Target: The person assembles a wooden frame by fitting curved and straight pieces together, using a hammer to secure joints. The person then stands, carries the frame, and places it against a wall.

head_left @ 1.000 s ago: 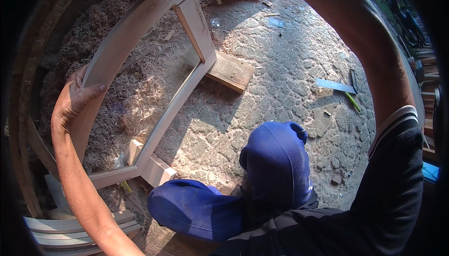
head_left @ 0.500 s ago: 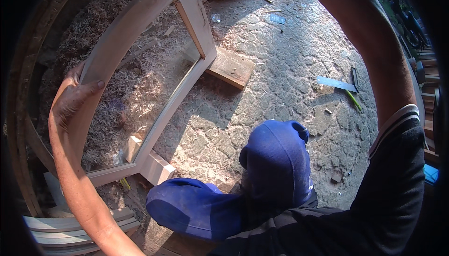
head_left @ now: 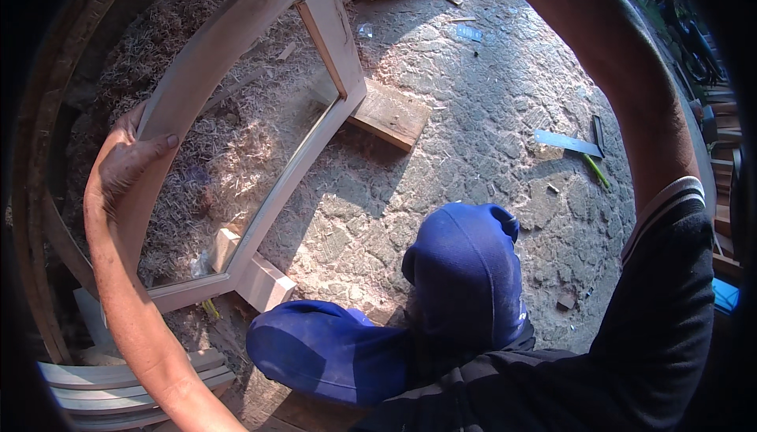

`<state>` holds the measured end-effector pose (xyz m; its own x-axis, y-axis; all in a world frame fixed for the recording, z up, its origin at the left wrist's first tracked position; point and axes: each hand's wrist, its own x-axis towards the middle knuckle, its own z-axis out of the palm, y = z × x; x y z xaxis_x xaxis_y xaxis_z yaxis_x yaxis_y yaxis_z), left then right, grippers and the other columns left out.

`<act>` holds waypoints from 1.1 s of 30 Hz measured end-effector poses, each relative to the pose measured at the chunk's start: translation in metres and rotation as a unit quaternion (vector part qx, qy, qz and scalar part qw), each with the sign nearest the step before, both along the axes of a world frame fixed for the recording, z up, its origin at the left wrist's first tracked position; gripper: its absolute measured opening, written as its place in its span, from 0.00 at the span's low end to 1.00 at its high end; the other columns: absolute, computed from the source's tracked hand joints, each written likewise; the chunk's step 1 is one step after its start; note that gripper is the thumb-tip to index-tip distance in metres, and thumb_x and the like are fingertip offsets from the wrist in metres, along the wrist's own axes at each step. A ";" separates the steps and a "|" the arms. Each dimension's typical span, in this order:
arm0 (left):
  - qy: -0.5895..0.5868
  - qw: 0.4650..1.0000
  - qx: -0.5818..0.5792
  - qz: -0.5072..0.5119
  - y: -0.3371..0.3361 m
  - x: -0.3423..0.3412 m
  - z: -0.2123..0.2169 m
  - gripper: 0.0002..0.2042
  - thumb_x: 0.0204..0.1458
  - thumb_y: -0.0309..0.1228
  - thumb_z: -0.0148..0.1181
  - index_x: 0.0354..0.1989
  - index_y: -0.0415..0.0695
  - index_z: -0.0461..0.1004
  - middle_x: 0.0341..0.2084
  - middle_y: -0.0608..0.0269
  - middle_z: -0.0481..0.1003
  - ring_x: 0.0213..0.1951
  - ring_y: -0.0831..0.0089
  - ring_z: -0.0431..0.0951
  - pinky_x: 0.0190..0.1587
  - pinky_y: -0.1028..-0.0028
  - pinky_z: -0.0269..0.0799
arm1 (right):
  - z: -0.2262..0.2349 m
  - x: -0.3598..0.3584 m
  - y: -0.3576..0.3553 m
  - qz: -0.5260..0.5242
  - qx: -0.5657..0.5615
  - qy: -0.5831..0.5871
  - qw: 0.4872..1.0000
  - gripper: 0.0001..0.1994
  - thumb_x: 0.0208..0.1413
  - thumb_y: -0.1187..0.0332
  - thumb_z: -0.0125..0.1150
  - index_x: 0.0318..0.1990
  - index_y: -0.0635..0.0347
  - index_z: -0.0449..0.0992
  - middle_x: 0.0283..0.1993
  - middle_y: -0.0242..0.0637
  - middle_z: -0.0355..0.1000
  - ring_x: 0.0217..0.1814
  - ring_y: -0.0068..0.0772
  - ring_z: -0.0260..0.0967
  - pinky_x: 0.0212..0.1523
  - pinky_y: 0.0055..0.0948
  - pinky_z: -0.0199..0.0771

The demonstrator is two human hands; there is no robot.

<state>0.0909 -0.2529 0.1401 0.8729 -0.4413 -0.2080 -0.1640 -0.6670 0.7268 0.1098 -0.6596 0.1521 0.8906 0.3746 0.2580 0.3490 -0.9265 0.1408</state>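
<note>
A pale wooden frame (head_left: pixel 206 59) with a curved outer rail lies at the left, propped off the ground. My left hand (head_left: pixel 126 162) is closed round that curved rail, its thumb on the upper face and its fingers passing behind the outer edge. My right arm (head_left: pixel 640 61) reaches up along the right side and leaves the picture at the top, so the right hand is out of sight. Under the frame's straight inner side are two wooden blocks, a wide one (head_left: pixel 394 116) farther off and a narrow one (head_left: pixel 266 282) near my knee.
Wood shavings (head_left: pixel 229 148) cover the ground inside and around the frame. A try square (head_left: pixel 566 142) and a green pencil-like stick (head_left: pixel 596 170) lie at the right. Curved wooden pieces (head_left: pixel 130 392) are stacked at lower left. My blue-clad knees (head_left: pixel 465 274) are in front.
My right arm has shifted slightly to the left at the top. The left hand keeps its hold on the frame, which shows hardly any movement.
</note>
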 end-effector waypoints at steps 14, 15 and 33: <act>-0.058 0.996 0.056 0.031 -0.001 -0.004 0.001 0.47 0.22 0.43 0.77 0.62 0.41 0.74 0.48 0.50 0.80 0.52 0.59 0.78 0.63 0.62 0.66 | 0.002 -0.003 0.003 -0.003 -0.007 -0.003 1.000 0.18 0.53 0.61 0.63 0.42 0.69 0.77 0.33 0.50 0.78 0.34 0.46 0.79 0.32 0.41 0.77; -0.083 0.994 0.051 0.052 -0.001 -0.006 0.001 0.47 0.22 0.43 0.77 0.61 0.41 0.75 0.47 0.51 0.81 0.51 0.60 0.79 0.62 0.62 0.67 | 0.002 -0.003 0.003 -0.003 -0.008 -0.003 1.000 0.18 0.53 0.61 0.63 0.42 0.69 0.77 0.33 0.50 0.78 0.34 0.46 0.79 0.32 0.41 0.77; -0.057 0.998 0.025 0.003 0.002 -0.001 -0.002 0.42 0.28 0.39 0.76 0.61 0.42 0.75 0.47 0.56 0.81 0.49 0.65 0.78 0.61 0.66 0.67 | 0.002 -0.006 0.002 -0.005 -0.008 -0.006 1.000 0.18 0.53 0.61 0.64 0.43 0.69 0.77 0.33 0.50 0.78 0.34 0.46 0.79 0.33 0.41 0.77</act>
<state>0.0903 -0.2507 0.1384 0.8950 -0.4270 -0.1290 -0.2390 -0.7033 0.6695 0.1040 -0.6573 0.1545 0.8915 0.3690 0.2628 0.3370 -0.9279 0.1596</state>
